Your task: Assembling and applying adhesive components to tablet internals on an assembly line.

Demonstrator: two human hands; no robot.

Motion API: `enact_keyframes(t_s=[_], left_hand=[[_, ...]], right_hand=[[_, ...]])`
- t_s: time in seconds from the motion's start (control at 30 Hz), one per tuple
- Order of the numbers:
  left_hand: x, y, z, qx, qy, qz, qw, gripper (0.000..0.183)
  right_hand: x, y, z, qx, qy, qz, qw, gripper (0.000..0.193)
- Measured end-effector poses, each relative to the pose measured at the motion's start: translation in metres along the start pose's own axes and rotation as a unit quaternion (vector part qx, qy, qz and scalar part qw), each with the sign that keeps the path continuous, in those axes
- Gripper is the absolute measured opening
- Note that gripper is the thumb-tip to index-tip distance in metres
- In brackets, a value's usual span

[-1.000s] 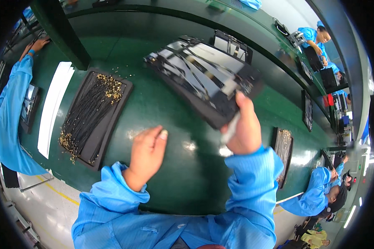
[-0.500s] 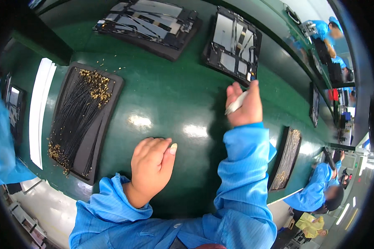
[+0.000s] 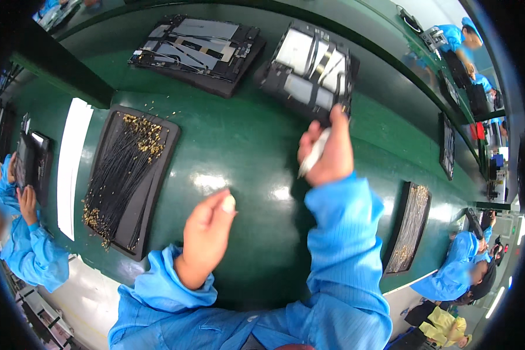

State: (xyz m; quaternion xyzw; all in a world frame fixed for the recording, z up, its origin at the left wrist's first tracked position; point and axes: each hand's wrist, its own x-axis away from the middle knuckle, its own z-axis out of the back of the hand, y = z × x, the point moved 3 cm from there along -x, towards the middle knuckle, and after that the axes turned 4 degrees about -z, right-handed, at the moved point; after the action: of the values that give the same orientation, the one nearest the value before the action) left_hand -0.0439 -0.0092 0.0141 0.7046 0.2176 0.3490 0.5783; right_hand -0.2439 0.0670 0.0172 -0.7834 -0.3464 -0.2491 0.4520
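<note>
In front of you is a big green counter (image 3: 248,137). On your left sits a long black tray (image 3: 169,146), full of thin black wires (image 3: 122,172). Past the middle lie 2 flat gadgets with their insides showing. The left gadget (image 3: 195,48) sits on a dark base, well apart from your hands. The right gadget (image 3: 309,70) is at the far side, straight past your right hand, and looks a bit blurry. I can't tell if it is lifted.

That gadget looks flat and stiff, and I'd guess it is not very heavy. Its thin strips and shiny plates may bend, scratch or break. Smooth parts could slip, so the hard outside edges look best to hold, with fingers under and thumb on the rim.

A long white paper (image 3: 74,169) lies left of the black tray. A smaller tray (image 3: 394,236) of silvery wires (image 3: 411,219) is on your right.

Your right hand (image 3: 331,153) is partly curled. Its thumb meets the right gadget's near corner; I can't tell how tightly. Your left hand (image 3: 206,240) is loosely curled over the counter, its inside hidden, so I can't tell if it holds anything.

Your right fingers hold 1 white scrap (image 3: 315,154). Tiny gold bits (image 3: 143,135) tip the black wires.
</note>
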Motion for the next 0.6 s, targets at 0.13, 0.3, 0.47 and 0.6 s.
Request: enact_keyframes(t_s=[0.13,0.3,0.47,0.6], left_hand=[[-0.007,-0.006,-0.024,0.344,-0.079,0.198,0.915,0.035],[0.021,0.005,-0.030,0.324,-0.130,0.163,0.923,0.031],[0.044,0.034,-0.010,0.140,-0.193,0.112,0.965,0.031],[0.025,0.020,-0.011,-0.101,-0.097,0.061,0.988,0.039]], right_hand=[[0.092,0.072,0.057,0.059,-0.020,-0.152,0.986,0.037],[0.152,0.110,0.102,0.425,-0.236,-0.150,0.861,0.045],[0.180,0.114,0.121,0.583,-0.468,-0.092,0.658,0.044],[0.181,0.116,0.121,0.633,-0.479,-0.075,0.604,0.046]])
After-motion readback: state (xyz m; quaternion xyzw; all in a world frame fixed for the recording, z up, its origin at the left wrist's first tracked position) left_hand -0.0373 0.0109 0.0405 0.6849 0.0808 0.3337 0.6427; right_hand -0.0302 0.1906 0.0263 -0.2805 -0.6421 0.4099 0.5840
